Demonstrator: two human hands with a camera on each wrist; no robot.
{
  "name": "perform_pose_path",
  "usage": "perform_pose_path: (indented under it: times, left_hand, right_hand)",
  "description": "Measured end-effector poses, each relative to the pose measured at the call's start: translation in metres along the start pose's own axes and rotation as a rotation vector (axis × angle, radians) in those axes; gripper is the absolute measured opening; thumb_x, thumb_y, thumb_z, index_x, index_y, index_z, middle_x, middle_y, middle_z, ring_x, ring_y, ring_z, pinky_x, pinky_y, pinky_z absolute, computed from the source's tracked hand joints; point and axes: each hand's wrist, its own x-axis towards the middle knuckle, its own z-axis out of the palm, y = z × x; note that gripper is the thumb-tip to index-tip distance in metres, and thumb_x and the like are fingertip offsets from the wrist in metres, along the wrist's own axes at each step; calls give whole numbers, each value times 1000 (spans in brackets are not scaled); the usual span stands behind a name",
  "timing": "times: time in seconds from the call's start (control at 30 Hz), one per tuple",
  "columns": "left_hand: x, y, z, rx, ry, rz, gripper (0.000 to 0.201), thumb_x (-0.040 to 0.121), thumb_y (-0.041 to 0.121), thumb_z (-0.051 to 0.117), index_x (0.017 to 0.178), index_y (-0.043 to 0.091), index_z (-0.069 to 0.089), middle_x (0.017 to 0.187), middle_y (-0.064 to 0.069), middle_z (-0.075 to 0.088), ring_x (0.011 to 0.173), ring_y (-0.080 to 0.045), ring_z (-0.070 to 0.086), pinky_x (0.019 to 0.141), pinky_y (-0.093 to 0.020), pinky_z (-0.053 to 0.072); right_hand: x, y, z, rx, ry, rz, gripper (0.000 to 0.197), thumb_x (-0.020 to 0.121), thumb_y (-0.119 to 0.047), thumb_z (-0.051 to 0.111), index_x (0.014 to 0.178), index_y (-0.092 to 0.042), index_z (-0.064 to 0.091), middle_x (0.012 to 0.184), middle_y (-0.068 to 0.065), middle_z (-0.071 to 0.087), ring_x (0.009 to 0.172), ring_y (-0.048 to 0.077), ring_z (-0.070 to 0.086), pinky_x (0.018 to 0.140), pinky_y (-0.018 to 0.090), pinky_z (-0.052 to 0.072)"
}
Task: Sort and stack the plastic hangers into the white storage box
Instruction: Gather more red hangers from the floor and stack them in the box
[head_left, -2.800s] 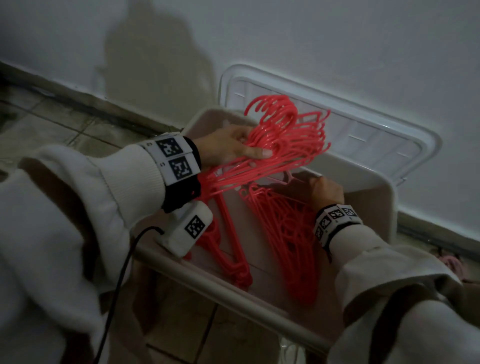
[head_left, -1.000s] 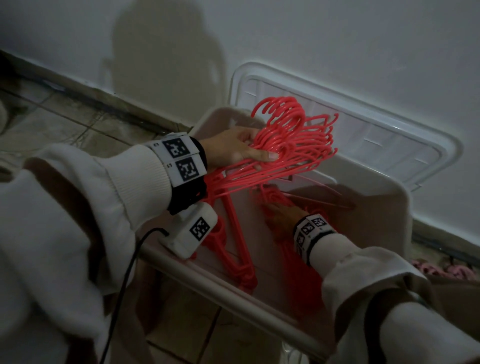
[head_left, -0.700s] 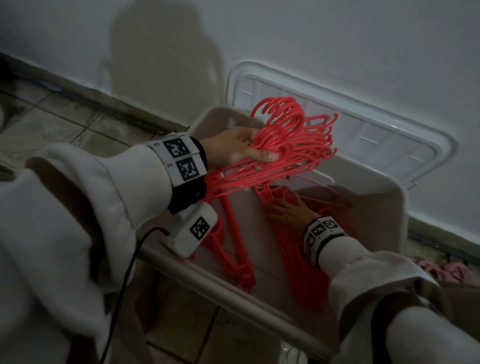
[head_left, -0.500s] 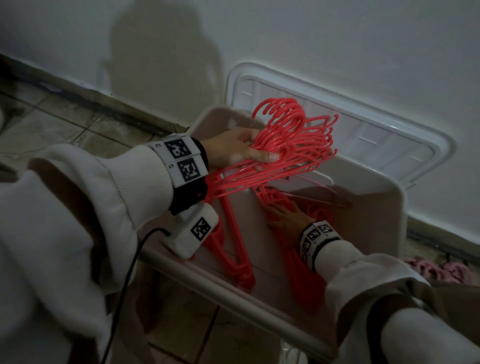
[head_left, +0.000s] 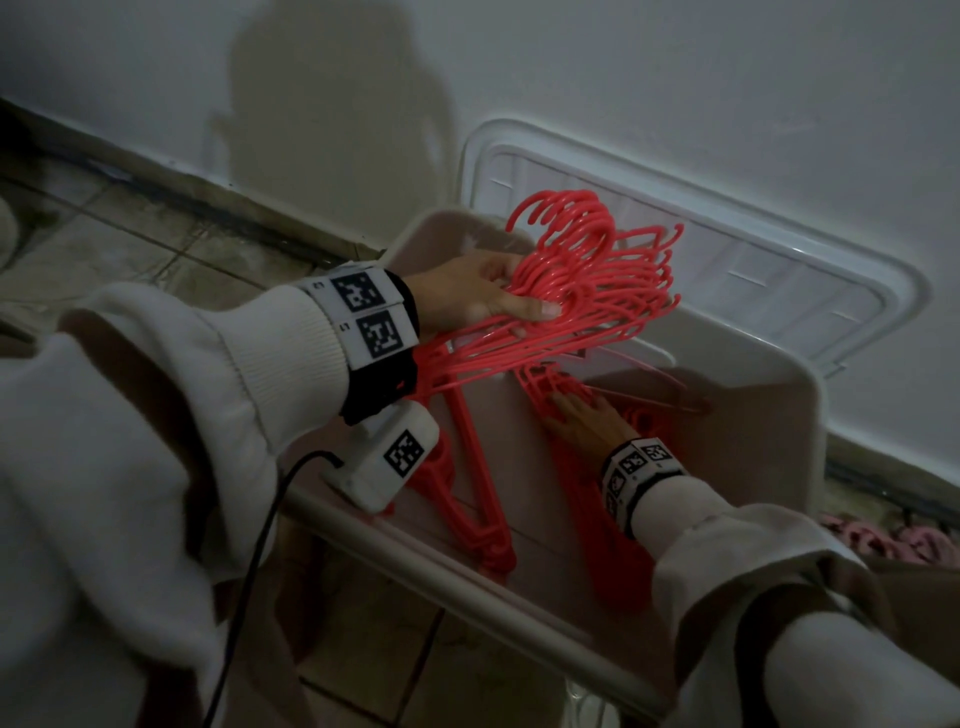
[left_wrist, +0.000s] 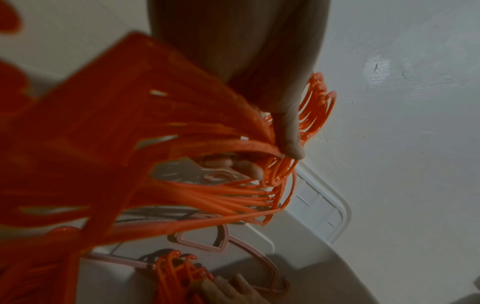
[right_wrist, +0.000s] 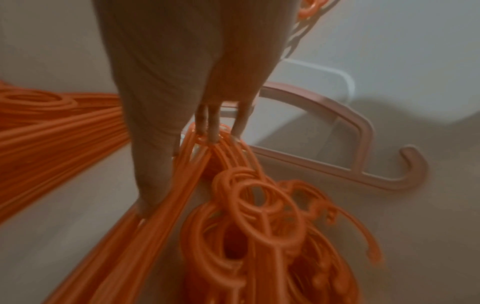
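A fanned bundle of red hangers (head_left: 587, 306) is pinched between the thumb and curled fingers of the left hand (head_left: 470, 293), hooks raised over the far rim of the white storage box (head_left: 769, 415). Inside the box a second stack of red hangers (head_left: 597, 499) lies on the floor, and the right hand (head_left: 584, 418) presses on it with straight fingers. A pale pink hanger (right_wrist: 345, 133) lies just beyond, and the box lid (head_left: 779, 270) leans on the wall.

Can't really see the left hand (head_left: 470, 296) fingers, they're buried under the bunch of red hangers (head_left: 587, 306) it's gripping. Right wrist view is blurry, so the hanger pile (right_wrist: 259, 236) under the right hand (head_left: 582, 421) is uncountable. Pink hangers (head_left: 883, 540) right of it are cropped.
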Motion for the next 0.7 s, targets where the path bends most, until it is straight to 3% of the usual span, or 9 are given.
perform_pose_path:
  times: [0.1,0.17,0.23,0.3,0.4,0.5,0.53,0.6,0.7]
  left_hand:
    - [1,-2,0,-22,2,2,35,85,13,64,117,-2,60,88,-8,67,76,-15,63,79,-28,55]
    - [2,-3,0,6,-3,13,36,85,14,65,116,-3,60,92,-13,68,81,-19,63,83,-28,54]
    - [3,-3,-1,16,-7,17,36,85,14,65,115,-5,60,95,-14,66,82,-21,62,83,-27,53]
    - [5,-4,-1,1,-10,13,36,85,14,65,115,-5,59,100,-18,66,84,-21,61,83,-27,53]
    - [4,-5,-2,2,-12,10,36,85,12,64,116,-6,58,101,-18,66,84,-19,61,80,-22,54]
    - [4,-6,-2,-24,-14,12,33,85,11,63,114,-6,59,88,-8,65,72,-10,62,72,-16,54]
    - [4,-5,-2,-29,-15,11,33,85,11,63,114,-5,59,89,-9,66,72,-10,62,73,-16,54]
    - [5,-6,-2,-12,-12,12,34,85,12,64,115,-5,60,93,-12,66,76,-14,62,75,-18,54]
    - [5,-6,-1,-32,-4,14,32,84,11,65,112,-4,61,87,-9,65,70,-12,61,72,-18,54]
  right_hand:
    - [7,2,9,1,-125,-34,60,64,-36,75,120,-21,60,137,15,46,127,23,34,92,54,41]
    - [10,-2,13,-25,-197,-83,58,81,-35,61,135,-22,44,154,7,18,141,20,8,109,58,14]
    - [19,-2,15,-60,-217,-112,53,90,-30,49,140,-21,36,157,3,8,145,19,1,110,59,-5]
    - [26,-4,21,-129,-197,-123,44,90,-25,44,133,-19,48,152,6,26,144,20,16,111,59,3]
    - [30,-2,23,-98,-209,-28,44,74,-25,34,87,-22,76,113,3,67,110,22,61,95,49,45]
    - [30,0,30,-199,-191,-83,54,87,-19,20,130,-12,53,151,17,26,139,36,25,112,48,22]
    - [27,0,27,-170,-177,-65,56,86,-20,18,129,-12,53,151,18,25,139,40,24,110,50,23]
    - [26,2,33,-145,-234,-17,55,74,-23,24,96,-19,75,126,12,59,119,37,54,95,46,44]
    - [26,6,47,-99,-120,-78,42,63,-26,34,65,-23,75,85,-5,71,92,23,68,86,42,35]
